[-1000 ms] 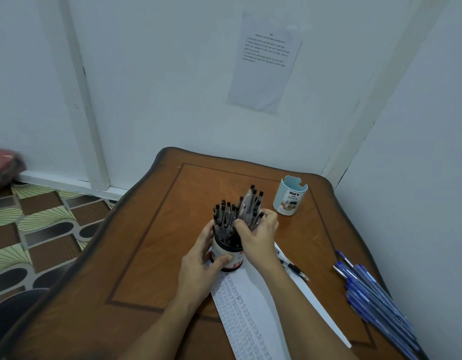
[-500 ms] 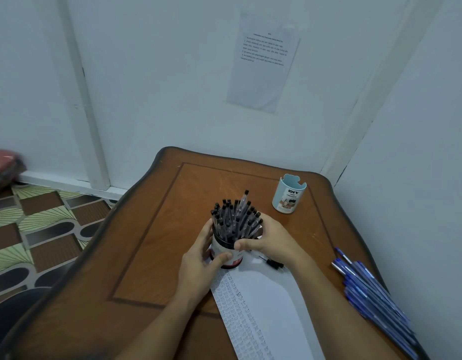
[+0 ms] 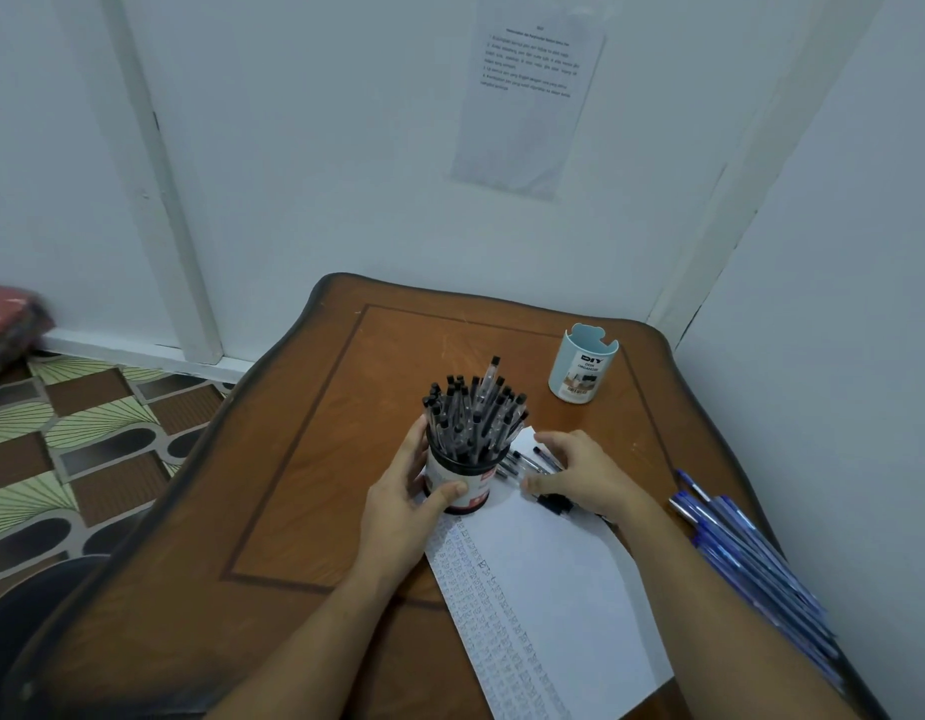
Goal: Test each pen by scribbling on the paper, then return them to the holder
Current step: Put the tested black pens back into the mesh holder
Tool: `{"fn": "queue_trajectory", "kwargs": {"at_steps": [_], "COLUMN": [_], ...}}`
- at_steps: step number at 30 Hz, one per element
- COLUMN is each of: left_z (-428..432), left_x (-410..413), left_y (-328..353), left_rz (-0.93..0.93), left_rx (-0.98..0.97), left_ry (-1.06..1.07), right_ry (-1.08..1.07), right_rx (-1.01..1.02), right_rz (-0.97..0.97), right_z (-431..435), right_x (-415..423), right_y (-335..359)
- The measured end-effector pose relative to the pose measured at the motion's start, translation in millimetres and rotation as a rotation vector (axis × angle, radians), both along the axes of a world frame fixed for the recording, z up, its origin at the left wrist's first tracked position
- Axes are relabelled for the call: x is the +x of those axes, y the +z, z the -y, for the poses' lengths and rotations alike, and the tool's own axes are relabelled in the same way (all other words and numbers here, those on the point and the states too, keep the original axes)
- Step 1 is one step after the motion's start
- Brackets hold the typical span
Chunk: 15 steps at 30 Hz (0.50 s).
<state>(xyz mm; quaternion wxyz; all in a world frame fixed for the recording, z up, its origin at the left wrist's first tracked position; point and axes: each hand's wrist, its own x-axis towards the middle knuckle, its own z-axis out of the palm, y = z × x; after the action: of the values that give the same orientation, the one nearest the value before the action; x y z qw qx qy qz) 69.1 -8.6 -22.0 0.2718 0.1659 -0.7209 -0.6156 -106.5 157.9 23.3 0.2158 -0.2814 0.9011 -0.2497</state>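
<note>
**Cramped on the right, open wood on the left**

The holder (image 3: 463, 480) sits mid-table, bristling with black pens (image 3: 473, 407), and the left hand (image 3: 398, 506) is wrapped round its near-left side. Just right of it, the right hand (image 3: 580, 475) lies over some loose pens (image 3: 523, 462) on the paper (image 3: 543, 579). Blue pens (image 3: 751, 558) pile along the right edge by the wall (image 3: 839, 356), and a light blue cup (image 3: 582, 371) takes the far right corner. Passing room is the bare wood of the table (image 3: 304, 485) left of the holder and behind it.

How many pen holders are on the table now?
2. The black holder, full of pens, stands at the paper's far end, gripped by the left hand; the pale blue holder stands near the far right corner.
</note>
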Motion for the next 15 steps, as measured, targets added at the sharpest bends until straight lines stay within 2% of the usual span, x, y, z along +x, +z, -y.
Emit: {"fn": "queue_trajectory", "kwargs": {"at_steps": [4, 6, 15], "left_z": [0.1, 0.5, 1.0], "left_x": [-0.8, -1.4, -1.7], "left_y": [-0.5, -0.7, -1.7], "left_rz": [0.010, 0.014, 0.023], "left_rx": [0.005, 0.000, 0.001], "left_ry": [0.000, 0.000, -0.002], "right_ry": [0.011, 0.034, -0.163], "right_rx": [0.138, 0.124, -0.361], "right_rz": [-0.107, -0.105, 0.169], "right_z": [7.9, 13.5, 11.7], "right_x": [7.6, 10.9, 6.1], "right_y": [-6.3, -7.3, -8.3]}}
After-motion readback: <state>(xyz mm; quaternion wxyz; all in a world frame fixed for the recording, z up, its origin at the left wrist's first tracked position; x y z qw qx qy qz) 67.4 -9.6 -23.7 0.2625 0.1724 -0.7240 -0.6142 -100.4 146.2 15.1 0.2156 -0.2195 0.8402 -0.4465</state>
